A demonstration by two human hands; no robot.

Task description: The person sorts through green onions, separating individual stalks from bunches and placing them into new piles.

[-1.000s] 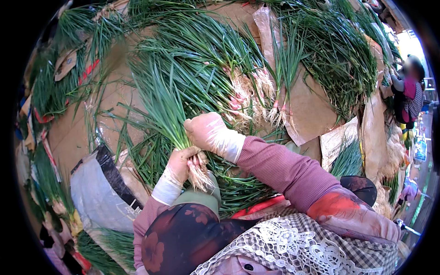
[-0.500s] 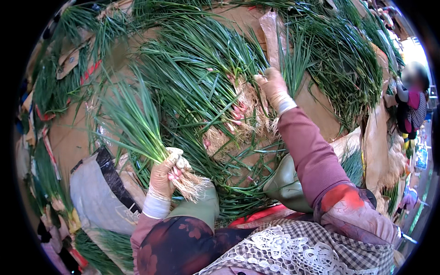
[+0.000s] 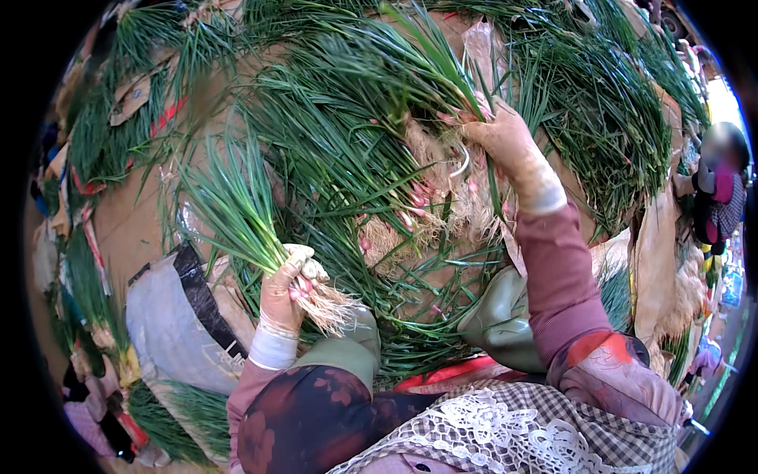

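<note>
Green leaves fan up and to the left from a bunch of spring onions held in the left hand, whose fingers wrap the stems just above the pinkish bulbs, leaving the pale roots hanging out on the right side of the fist, near the green boot on the left. Farther forward, the right hand is closed around the bulb ends of a smaller cluster of stalks, its leaves pointing up and left over the loose pile that lies on the brown floor covering. Each bunch looks light. The leaves are probably limp and easily creased, likely slick if damp, while the stems near the bulbs should be firmer, so the neck just above them seems the best place to grip. The thin roots look dry and apt to tangle with their neighbours; the small bulbs might bruise or snap off under a hard squeeze.
</note>
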